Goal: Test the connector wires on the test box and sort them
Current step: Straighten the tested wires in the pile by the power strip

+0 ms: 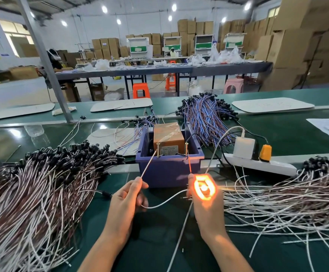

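The green bench top (159,242) is shining smooth and glossy, throwing back the ceiling lamps. The blue test box (169,169) is showing matt moulded plastic, and the brown block (168,137) inside it is wearing crinkled clear tape that is catching the light. Two screws (157,149) at its front are gleaming like brassy metal. The white leads (287,203) heaped on the right are looking rough, perhaps fibre-sleeved, though that is hard to tell from here. The power strip (261,165) is showing smooth white plastic, and the stacked boxes (289,46) behind are looking like dull cardboard.
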### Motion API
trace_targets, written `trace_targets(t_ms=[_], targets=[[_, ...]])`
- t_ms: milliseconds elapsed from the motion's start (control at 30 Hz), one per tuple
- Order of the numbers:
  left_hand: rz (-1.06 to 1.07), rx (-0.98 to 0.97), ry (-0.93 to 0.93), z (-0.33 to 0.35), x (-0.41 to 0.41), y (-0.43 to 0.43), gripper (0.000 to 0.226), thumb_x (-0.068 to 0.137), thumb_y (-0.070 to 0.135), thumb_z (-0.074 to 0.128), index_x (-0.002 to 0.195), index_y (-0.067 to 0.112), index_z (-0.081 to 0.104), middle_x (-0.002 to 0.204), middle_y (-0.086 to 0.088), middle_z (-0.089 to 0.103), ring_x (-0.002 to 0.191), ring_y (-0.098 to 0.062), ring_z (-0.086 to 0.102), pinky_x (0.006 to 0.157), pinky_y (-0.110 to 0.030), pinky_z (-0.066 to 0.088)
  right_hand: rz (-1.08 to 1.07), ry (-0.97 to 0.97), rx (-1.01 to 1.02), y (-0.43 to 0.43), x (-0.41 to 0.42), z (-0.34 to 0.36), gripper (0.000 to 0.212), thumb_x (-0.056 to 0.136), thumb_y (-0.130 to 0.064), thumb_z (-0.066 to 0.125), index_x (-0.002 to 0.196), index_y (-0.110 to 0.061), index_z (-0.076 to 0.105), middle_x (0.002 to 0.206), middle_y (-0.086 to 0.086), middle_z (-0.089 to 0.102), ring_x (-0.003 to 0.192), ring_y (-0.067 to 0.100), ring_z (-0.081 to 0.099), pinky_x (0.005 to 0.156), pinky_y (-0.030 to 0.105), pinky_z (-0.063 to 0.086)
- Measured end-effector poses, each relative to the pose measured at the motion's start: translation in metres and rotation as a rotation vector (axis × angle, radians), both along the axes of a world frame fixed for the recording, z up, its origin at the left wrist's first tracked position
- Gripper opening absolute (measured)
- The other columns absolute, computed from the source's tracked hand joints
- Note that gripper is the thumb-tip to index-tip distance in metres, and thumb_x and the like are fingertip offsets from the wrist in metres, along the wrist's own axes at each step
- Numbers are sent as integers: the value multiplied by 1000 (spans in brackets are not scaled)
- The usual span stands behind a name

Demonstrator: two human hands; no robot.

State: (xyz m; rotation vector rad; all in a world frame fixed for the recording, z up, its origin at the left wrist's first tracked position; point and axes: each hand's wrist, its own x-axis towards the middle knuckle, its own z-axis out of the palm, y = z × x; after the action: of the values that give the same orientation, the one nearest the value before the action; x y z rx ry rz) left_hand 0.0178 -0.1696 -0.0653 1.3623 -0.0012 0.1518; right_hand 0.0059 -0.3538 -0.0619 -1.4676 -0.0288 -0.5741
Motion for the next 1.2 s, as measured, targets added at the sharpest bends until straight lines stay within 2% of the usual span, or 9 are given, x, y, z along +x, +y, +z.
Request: trace_targets(t_ms=[233,533,667,733,800,900,1000,1100,1200], targets=[[5,23,-13,0,-1,1,35,82,53,63,77,19,73,57,0,40,56,-15,52,58,-29,45,21,-3,-15,0,-2,2,8,89,-41,63,89,-42,71,67,-5,67,61,5,62,58,13,46],[61,-19,-18,4,-3,-2,33,80,52,64,73,21,72,56,-1,39,53,-15,50,53,-24,45,8,80,-14,-2,0,-1,16,97,-35,62,84,-27,67,70,-4,67,63,6,63,62,16,47],[223,31,-34,1,-2,-2,33,94,46,56,74,24,71,58,1,50,53,-12,55,48,-21,48,20,104,-4,-2,-4,-2,13,98,-34,63,85,-35,66,76,-3,72,71,12,70,70,20,53],[334,78,-25,-3,1,-1,34,102,38,51,79,25,72,65,0,58,56,-10,58,49,-23,50,34,94,-34,-2,-7,-1,11,97,-35,63,87,-40,66,78,-4,73,75,11,72,71,16,52],[402,121,-10,-6,2,-2,27,105,33,47,98,25,72,83,-4,66,64,-7,63,59,-27,51,50,93,-80,-1,-10,0,9,97,-37,63,89,-41,66,80,-6,75,78,8,72,73,13,49],[487,303,9,-7,-3,-5,44,104,34,44,147,22,42,129,0,51,104,-13,60,83,-28,43,87,107,-149,0,-15,1,9,96,-49,58,93,-44,66,85,-12,76,81,4,69,74,11,46],[606,612,-190,2,-17,-9,61,104,35,43,157,22,18,150,7,20,134,-14,33,98,-31,38,131,121,-164,1,-20,1,24,95,-62,48,101,-47,66,90,-18,73,67,3,64,65,16,47],[516,957,-548,3,-23,-17,54,100,34,43,151,19,36,155,-4,25,139,-15,28,105,-41,36,134,124,-141,2,-22,3,31,96,-65,42,104,-48,66,74,-18,68,55,7,61,59,14,47],[260,1182,-781,-1,-25,-33,48,97,31,47,141,16,55,149,0,45,140,-20,36,110,-43,36,148,104,-77,1,-21,4,34,102,-57,39,102,-42,69,88,-11,72,71,10,67,67,16,50]])
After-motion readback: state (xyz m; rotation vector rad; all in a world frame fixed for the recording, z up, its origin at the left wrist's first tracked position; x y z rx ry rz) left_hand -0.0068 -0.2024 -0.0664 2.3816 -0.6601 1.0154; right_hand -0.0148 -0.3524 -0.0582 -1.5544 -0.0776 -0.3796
